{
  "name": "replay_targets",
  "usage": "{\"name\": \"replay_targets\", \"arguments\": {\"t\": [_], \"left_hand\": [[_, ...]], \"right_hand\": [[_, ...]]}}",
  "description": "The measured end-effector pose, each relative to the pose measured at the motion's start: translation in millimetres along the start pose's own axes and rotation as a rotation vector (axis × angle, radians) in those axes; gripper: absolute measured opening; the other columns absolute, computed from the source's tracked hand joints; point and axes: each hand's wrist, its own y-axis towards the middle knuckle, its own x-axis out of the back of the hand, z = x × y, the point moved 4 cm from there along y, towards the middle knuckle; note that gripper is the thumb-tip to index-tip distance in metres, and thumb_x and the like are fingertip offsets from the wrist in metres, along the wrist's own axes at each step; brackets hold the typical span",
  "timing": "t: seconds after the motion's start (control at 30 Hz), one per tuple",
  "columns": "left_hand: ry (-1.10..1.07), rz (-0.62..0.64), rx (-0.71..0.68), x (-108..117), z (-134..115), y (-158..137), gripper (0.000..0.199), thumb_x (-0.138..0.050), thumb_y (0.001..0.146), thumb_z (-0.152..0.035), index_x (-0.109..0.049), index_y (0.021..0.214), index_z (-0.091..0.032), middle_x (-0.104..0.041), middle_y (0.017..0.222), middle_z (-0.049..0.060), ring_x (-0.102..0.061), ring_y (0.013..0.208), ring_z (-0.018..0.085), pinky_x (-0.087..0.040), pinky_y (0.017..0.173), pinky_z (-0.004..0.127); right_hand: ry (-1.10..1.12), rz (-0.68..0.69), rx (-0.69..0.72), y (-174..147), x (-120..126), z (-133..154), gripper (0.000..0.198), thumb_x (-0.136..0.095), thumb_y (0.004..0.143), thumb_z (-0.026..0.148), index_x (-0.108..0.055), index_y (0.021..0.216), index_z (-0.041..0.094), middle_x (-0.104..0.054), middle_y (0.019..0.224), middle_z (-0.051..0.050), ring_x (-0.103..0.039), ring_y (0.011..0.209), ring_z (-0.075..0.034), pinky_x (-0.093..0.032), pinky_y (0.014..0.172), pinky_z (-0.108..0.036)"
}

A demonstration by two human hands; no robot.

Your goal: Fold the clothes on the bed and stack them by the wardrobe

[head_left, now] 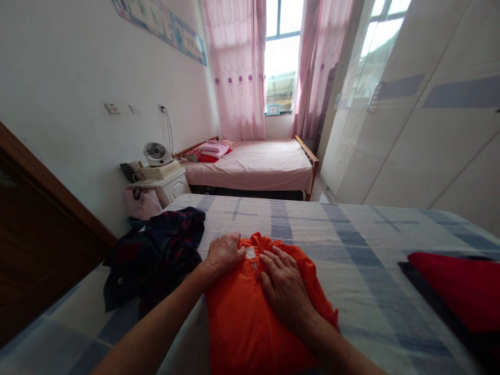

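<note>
An orange jacket point(242, 323) lies partly folded on the bed in front of me, a white label showing near its collar. At the collar's left side, my left hand point(225, 253) is closed on the fabric with its fingers bent. My right hand point(287, 286) rests flat on the right half of the jacket, fingers stretched out. Loose fabric bunches up beyond and beside the right hand. Left of my left forearm lies a crumpled dark plaid garment point(156, 255).
Blue-and-white bedding point(367, 260) spreads under the clothes. Folded red cloth point(457, 286) lies over dark cloth at the right. Beyond stands a second bed point(265, 161) with pink bedding. A fan point(157, 152) sits on a white cabinet point(172, 187); a wardrobe point(410, 146) lines the right.
</note>
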Motion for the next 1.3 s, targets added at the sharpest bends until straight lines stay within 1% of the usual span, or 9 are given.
{"name": "replay_targets", "arguments": {"t": [0.13, 0.33, 0.43, 0.53, 0.63, 0.8, 1.07, 1.17, 1.3], "left_hand": [[-0.127, -0.032, -0.018, 2, 9, 0, 0.010, -0.049, 0.077, -0.022, -0.056, 0.070, -0.020, -0.064, 0.068, 0.003, -0.062, 0.070, 0.018, -0.044, 0.066, 0.027], [-0.271, -0.154, -0.006, 7, 25, -14, 0.025, -0.038, 0.086, -0.029, -0.057, 0.077, -0.016, -0.062, 0.068, 0.002, -0.060, 0.062, 0.016, -0.048, 0.060, 0.027], [-0.222, -0.254, -0.044, 17, 12, -42, 0.022, -0.041, 0.084, -0.023, -0.060, 0.093, -0.015, -0.064, 0.094, 0.010, -0.061, 0.093, 0.023, -0.047, 0.086, 0.037], [-0.106, -0.327, -0.236, 20, -14, -81, 0.038, -0.042, 0.087, -0.026, -0.052, 0.123, -0.019, -0.051, 0.133, 0.011, -0.042, 0.127, 0.025, -0.032, 0.107, 0.042], [0.039, -0.268, -0.358, -6, -25, -113, 0.053, -0.046, 0.087, -0.037, -0.041, 0.137, -0.021, -0.040, 0.145, 0.010, -0.032, 0.135, 0.027, -0.030, 0.109, 0.048], [0.123, -0.260, -0.315, -57, -4, -128, 0.062, -0.043, 0.088, -0.039, -0.030, 0.143, -0.012, -0.035, 0.147, 0.013, -0.030, 0.136, 0.028, -0.035, 0.107, 0.048], [0.037, -0.351, -0.308, -56, -1, -130, 0.056, -0.045, 0.088, -0.034, -0.036, 0.140, -0.015, -0.039, 0.145, 0.011, -0.033, 0.135, 0.026, -0.034, 0.107, 0.047], [-0.025, -0.362, -0.206, -52, 1, -132, 0.050, -0.044, 0.088, -0.033, -0.043, 0.136, -0.020, -0.040, 0.145, 0.009, -0.028, 0.137, 0.029, -0.028, 0.108, 0.055], [-0.186, -0.323, -0.068, -53, 9, -130, 0.045, -0.041, 0.089, -0.035, -0.049, 0.132, -0.023, -0.039, 0.146, 0.009, -0.023, 0.138, 0.030, -0.029, 0.106, 0.058]], "right_hand": [[0.005, -0.008, 0.001, -1, 1, 1, 0.036, -0.045, 0.087, 0.022, -0.056, 0.121, 0.018, -0.056, 0.129, -0.006, -0.038, 0.128, -0.025, -0.026, 0.108, -0.047], [0.011, -0.021, -0.009, -1, 0, 1, 0.036, -0.044, 0.088, 0.022, -0.055, 0.122, 0.018, -0.056, 0.130, -0.005, -0.036, 0.130, -0.025, -0.025, 0.109, -0.046], [0.008, -0.016, -0.015, -1, 0, 1, 0.036, -0.045, 0.088, 0.022, -0.056, 0.121, 0.020, -0.056, 0.129, -0.005, -0.037, 0.129, -0.025, -0.025, 0.109, -0.046], [0.008, -0.012, -0.017, -1, 0, 1, 0.037, -0.045, 0.088, 0.022, -0.056, 0.122, 0.020, -0.056, 0.130, -0.005, -0.037, 0.130, -0.025, -0.026, 0.109, -0.046], [0.008, -0.017, -0.015, -1, 2, 1, 0.036, -0.044, 0.088, 0.023, -0.056, 0.122, 0.020, -0.056, 0.129, -0.005, -0.037, 0.130, -0.025, -0.025, 0.109, -0.046], [-0.004, -0.011, -0.017, -2, 0, 2, 0.035, -0.045, 0.088, 0.022, -0.057, 0.121, 0.020, -0.057, 0.129, -0.004, -0.037, 0.130, -0.023, -0.025, 0.110, -0.044], [-0.156, -0.105, 0.063, 3, 22, -6, 0.041, -0.044, 0.086, 0.019, -0.053, 0.126, 0.018, -0.043, 0.142, -0.008, -0.028, 0.135, -0.024, -0.022, 0.110, -0.045], [-0.067, -0.157, -0.202, 8, 45, -33, 0.055, -0.051, 0.080, 0.023, -0.044, 0.134, 0.013, -0.031, 0.148, -0.015, -0.018, 0.138, -0.031, -0.014, 0.110, -0.053], [0.403, -0.006, -0.624, 6, 50, -66, 0.073, -0.064, 0.066, 0.031, -0.043, 0.131, 0.005, -0.033, 0.144, -0.023, -0.022, 0.137, -0.034, -0.015, 0.111, -0.049]]}}
